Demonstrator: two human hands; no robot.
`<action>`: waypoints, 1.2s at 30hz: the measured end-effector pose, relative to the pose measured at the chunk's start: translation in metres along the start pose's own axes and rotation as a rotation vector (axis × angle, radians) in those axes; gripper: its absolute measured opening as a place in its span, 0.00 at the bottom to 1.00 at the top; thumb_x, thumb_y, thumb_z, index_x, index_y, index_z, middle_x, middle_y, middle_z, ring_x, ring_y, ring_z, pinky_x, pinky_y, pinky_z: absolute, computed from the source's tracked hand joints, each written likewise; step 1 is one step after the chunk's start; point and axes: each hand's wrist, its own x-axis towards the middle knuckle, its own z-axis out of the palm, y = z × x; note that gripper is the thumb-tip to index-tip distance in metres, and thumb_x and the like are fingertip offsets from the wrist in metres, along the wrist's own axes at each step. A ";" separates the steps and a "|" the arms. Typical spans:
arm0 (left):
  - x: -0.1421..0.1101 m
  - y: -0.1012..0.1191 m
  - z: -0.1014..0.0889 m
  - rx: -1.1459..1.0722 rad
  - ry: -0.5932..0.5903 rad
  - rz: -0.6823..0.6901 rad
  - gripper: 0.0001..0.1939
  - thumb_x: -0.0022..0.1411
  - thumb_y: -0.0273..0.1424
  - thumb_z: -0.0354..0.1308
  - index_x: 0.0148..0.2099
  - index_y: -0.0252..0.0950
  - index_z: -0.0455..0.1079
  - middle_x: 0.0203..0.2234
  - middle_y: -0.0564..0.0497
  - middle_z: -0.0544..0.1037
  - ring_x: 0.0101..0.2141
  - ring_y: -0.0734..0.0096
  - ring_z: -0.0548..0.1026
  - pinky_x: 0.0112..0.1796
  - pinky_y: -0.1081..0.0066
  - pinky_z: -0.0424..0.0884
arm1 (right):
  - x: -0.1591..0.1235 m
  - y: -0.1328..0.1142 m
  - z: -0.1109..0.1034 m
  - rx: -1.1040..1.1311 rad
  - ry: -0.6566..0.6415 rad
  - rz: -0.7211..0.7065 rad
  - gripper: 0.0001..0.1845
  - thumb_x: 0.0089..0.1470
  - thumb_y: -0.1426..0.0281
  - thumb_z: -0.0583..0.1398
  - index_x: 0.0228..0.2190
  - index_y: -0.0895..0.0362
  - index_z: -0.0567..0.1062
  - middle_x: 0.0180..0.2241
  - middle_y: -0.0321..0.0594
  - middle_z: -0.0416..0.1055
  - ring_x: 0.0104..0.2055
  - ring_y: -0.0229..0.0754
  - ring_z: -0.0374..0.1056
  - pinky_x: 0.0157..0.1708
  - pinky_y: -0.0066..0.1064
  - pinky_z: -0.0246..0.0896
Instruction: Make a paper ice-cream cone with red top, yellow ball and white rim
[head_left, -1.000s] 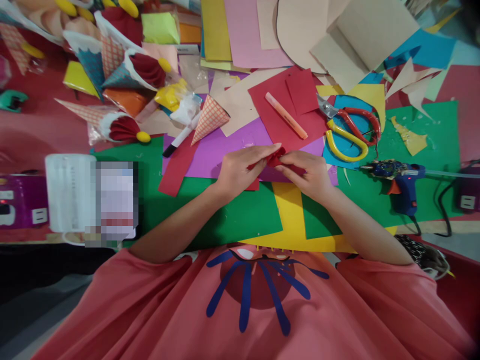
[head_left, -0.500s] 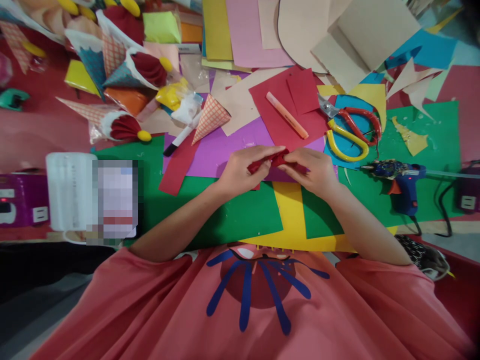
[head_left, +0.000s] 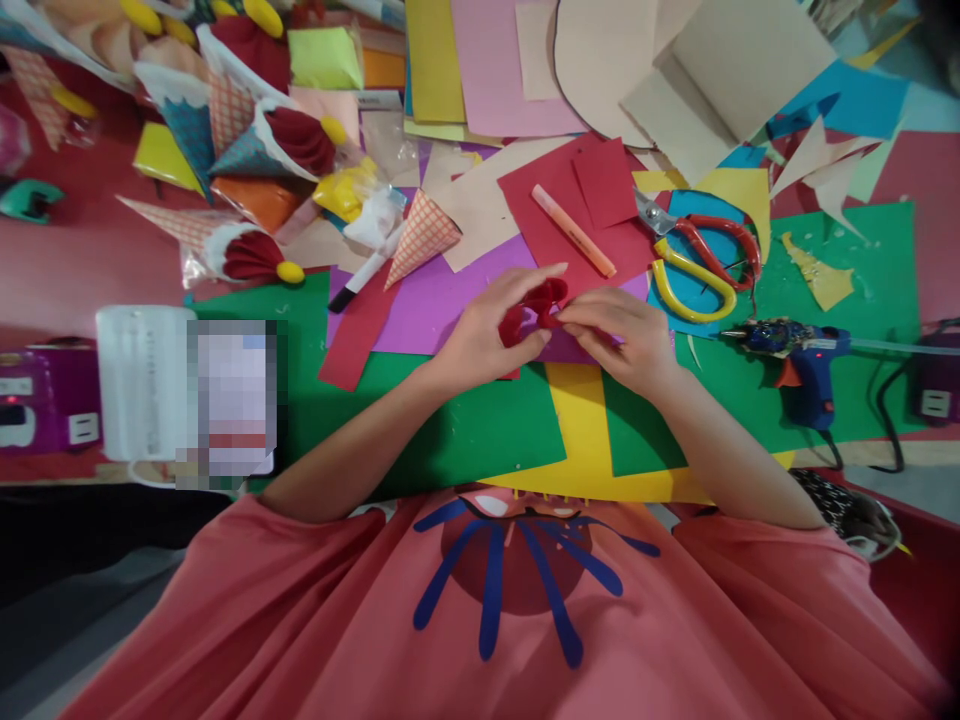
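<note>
Well, our left hand (head_left: 482, 328) curls loosely round a red piece (head_left: 553, 290) — our right hand (head_left: 626, 335) pinches its edge — and leftward, one cone (head_left: 176, 223) holds red pleats (head_left: 253, 255).

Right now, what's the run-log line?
left hand: curved around curled red piece | right hand: pinching its edge | nearby: orange marker, scissors, glue gun

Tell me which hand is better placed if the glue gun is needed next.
Probably the right hand: it is nearer the glue gun, and the left hand, also holding the red piece, could likely support it alone.
</note>
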 end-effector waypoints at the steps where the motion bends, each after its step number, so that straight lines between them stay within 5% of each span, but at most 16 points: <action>1: 0.000 0.001 0.000 0.012 -0.023 -0.003 0.24 0.62 0.33 0.60 0.60 0.42 0.63 0.50 0.46 0.75 0.51 0.66 0.76 0.51 0.64 0.74 | -0.001 0.000 0.001 -0.011 -0.009 -0.019 0.09 0.62 0.74 0.56 0.41 0.55 0.76 0.38 0.42 0.79 0.42 0.40 0.76 0.41 0.31 0.72; 10: -0.001 0.005 0.005 0.003 -0.138 -0.160 0.21 0.56 0.24 0.56 0.52 0.38 0.63 0.47 0.47 0.75 0.48 0.69 0.76 0.47 0.70 0.74 | -0.003 -0.002 0.006 -0.022 -0.040 0.013 0.04 0.62 0.71 0.58 0.37 0.55 0.74 0.33 0.39 0.78 0.36 0.39 0.74 0.35 0.30 0.70; 18: 0.003 0.010 0.002 0.035 -0.183 -0.211 0.10 0.53 0.25 0.59 0.39 0.36 0.65 0.28 0.56 0.74 0.28 0.79 0.70 0.30 0.78 0.66 | 0.003 -0.010 0.001 -0.332 -0.105 -0.244 0.11 0.64 0.75 0.53 0.34 0.56 0.75 0.26 0.36 0.74 0.27 0.36 0.67 0.26 0.28 0.62; 22: 0.002 0.005 0.003 0.064 -0.169 -0.149 0.07 0.53 0.24 0.58 0.33 0.37 0.61 0.22 0.59 0.67 0.24 0.81 0.65 0.25 0.79 0.61 | 0.002 -0.013 0.004 -0.273 -0.110 -0.273 0.10 0.64 0.76 0.53 0.39 0.58 0.75 0.28 0.38 0.76 0.30 0.37 0.69 0.29 0.29 0.65; 29: 0.001 0.005 0.000 0.146 -0.025 -0.139 0.13 0.60 0.36 0.58 0.28 0.37 0.61 0.20 0.58 0.66 0.22 0.80 0.63 0.24 0.77 0.58 | -0.002 -0.011 0.002 -0.047 0.002 -0.080 0.12 0.62 0.76 0.55 0.45 0.55 0.74 0.34 0.41 0.79 0.35 0.38 0.74 0.33 0.29 0.69; 36: 0.001 0.006 0.001 0.249 -0.036 -0.089 0.25 0.67 0.51 0.47 0.26 0.37 0.59 0.16 0.58 0.62 0.19 0.79 0.60 0.22 0.74 0.54 | -0.001 -0.013 0.001 -0.038 0.004 -0.008 0.13 0.62 0.75 0.54 0.45 0.54 0.75 0.34 0.40 0.79 0.34 0.39 0.75 0.35 0.31 0.71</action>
